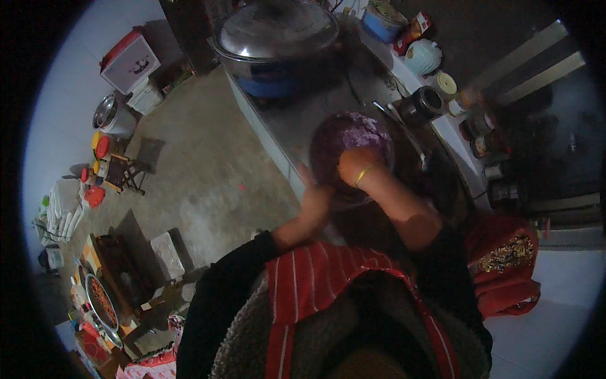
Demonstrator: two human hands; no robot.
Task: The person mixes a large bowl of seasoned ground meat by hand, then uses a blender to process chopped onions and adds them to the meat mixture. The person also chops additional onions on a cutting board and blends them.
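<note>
A large round basin (326,137) stands on the grey counter in front of me, dark and purplish inside. Pale, crumbly or floury stuff (362,132) lies at its far side. My right hand (360,163), with a yellow bangle at the wrist, is down inside the basin, its fingers bent against the contents; the fingertips are hidden. My left hand (316,196) is at the basin's near left rim, blurred, with the thumb raised along the outside. Whether it grips the rim is not plain.
A big lidded steel pot (277,42) stands farther along the counter (284,116). To the right are a dark jar (423,104), long utensils (407,130) and a ledge of containers. A folding stool (124,173), buckets and a tray of food (102,303) are at the left.
</note>
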